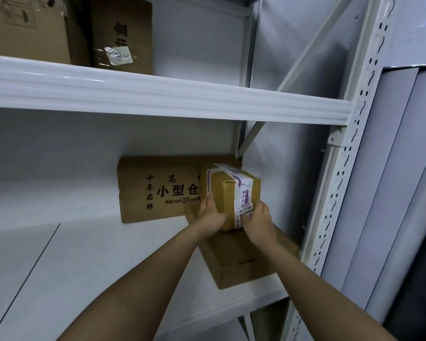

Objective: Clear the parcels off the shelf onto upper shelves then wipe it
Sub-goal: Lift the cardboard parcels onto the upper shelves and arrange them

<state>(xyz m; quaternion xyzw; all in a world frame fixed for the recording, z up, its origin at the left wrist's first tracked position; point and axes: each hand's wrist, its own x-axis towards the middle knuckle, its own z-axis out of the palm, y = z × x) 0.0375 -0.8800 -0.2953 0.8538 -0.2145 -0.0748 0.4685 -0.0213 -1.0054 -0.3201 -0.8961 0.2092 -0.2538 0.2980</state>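
Note:
A small brown parcel (228, 193) with white printed tape and a label stands on a flat cardboard box (241, 262) at the right end of the white shelf (84, 242). My left hand (210, 215) grips its left side and my right hand (257, 222) grips its right lower corner over the label. Behind it a wide brown carton (158, 188) with black characters leans against the back wall. The parcel's underside is hidden by my hands.
The upper shelf's white beam (158, 92) runs across above, carrying two tall cardboard boxes (84, 33) at the left, with bare shelf to their right. A perforated white upright post (342, 180) and a diagonal brace (312, 45) bound the right side.

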